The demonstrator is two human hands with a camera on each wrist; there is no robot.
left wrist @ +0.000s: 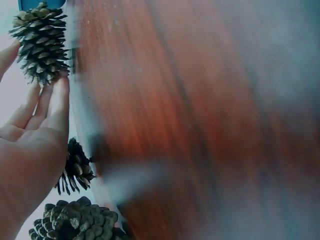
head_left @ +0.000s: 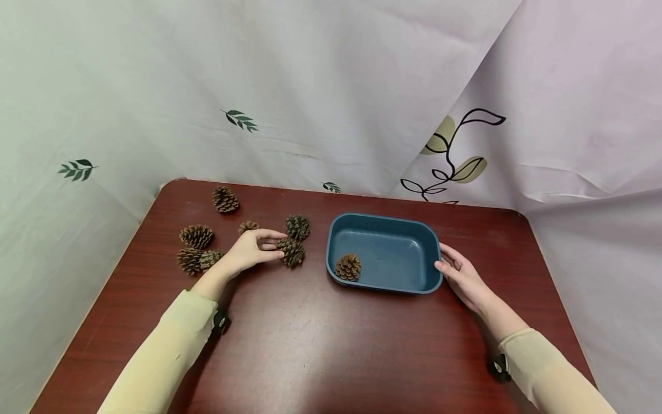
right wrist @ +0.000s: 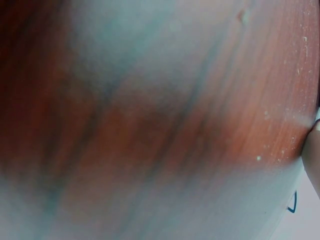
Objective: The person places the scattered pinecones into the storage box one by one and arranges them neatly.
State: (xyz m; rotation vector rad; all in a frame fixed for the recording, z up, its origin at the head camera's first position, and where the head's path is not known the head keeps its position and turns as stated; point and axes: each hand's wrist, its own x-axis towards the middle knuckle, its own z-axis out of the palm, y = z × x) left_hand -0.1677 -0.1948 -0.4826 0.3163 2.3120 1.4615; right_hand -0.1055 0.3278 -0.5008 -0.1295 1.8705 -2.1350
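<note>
My left hand pinches a brown pine cone between thumb and fingertips, left of the blue plastic bin. In the left wrist view that pine cone stands between the thumb and the fingers. Just behind it on the table lies a darker pine cone. The blue bin has a single pine cone in its front left corner. At the bin's right end my right hand grips the wall, thumb at the rim and fingers along the outside. Only a bit of that hand shows in the right wrist view.
More pine cones lie on the table's left: one at the back, one at mid-left, a pair behind the left wrist, and one partly hidden by the left hand. A white patterned curtain hangs behind the red-brown table.
</note>
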